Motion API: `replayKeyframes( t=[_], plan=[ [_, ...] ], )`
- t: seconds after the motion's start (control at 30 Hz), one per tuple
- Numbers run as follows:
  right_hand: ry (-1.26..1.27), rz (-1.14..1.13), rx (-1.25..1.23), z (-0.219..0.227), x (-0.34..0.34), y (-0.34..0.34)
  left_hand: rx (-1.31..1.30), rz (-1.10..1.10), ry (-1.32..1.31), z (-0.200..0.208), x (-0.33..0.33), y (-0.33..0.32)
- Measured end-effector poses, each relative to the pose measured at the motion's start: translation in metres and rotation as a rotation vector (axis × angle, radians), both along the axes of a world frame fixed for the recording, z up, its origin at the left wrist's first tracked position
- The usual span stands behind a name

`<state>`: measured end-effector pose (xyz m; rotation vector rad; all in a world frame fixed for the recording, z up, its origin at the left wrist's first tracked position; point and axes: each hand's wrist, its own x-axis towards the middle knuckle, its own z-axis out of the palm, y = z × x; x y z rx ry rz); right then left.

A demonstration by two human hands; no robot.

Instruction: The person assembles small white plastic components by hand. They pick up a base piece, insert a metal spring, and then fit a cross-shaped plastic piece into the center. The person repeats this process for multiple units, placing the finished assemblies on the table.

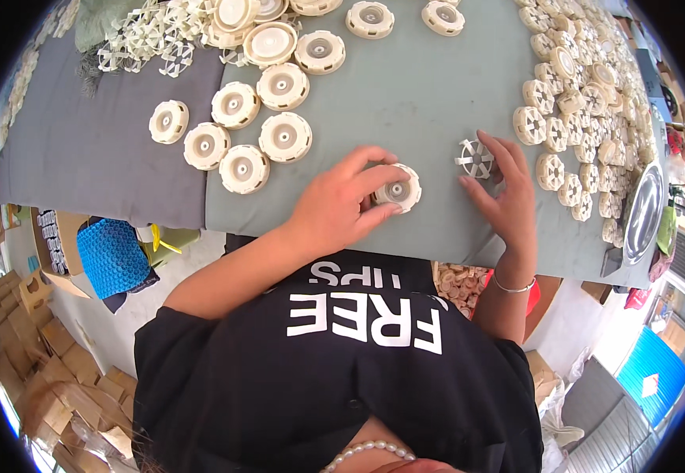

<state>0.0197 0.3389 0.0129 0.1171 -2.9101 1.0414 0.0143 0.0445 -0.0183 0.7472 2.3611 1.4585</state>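
Note:
With my left hand [342, 197] I grip a round cream plastic housing [402, 189] by its left side, thumb below and fingers above. Its recessed face with a small centre hub points up, just over the green-grey table. To the right, my right hand [506, 188] is closed around a white six-spoked plastic ring [475, 159], fingertips at its far edge and thumb at its near edge. Left of my hands, several similar round housings [285, 135] lie face up. A heap of white spoked rings [157, 35] sits at the far left.
Many assembled cream wheel-like parts [551, 172] crowd the right side of the table [390, 94], beside a shiny metal tray [644, 213]. Below the table are a box of small reddish-brown parts [461, 285] and a blue woven item [114, 256]. Cardboard pieces [59, 339] lie at lower left.

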Motion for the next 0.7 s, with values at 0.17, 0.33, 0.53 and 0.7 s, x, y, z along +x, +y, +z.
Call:
replayKeyframes(
  t=[0.17,0.33,0.53,0.7],
  plan=[
    [-0.092,-0.014,-0.041,0.003,-0.002,0.007,0.079,0.033,-0.171,0.012,-0.001,-0.003],
    [0.054,0.177,-0.202,0.016,0.017,-0.038,0.187,0.087,-0.286,0.012,0.002,-0.009],
    [0.113,0.294,-0.176,0.012,0.028,-0.078,0.165,0.113,-0.272,0.010,0.003,-0.008],
    [0.074,0.396,-0.140,0.012,0.018,-0.071,0.176,0.118,-0.264,0.008,0.004,-0.006]
  ],
)
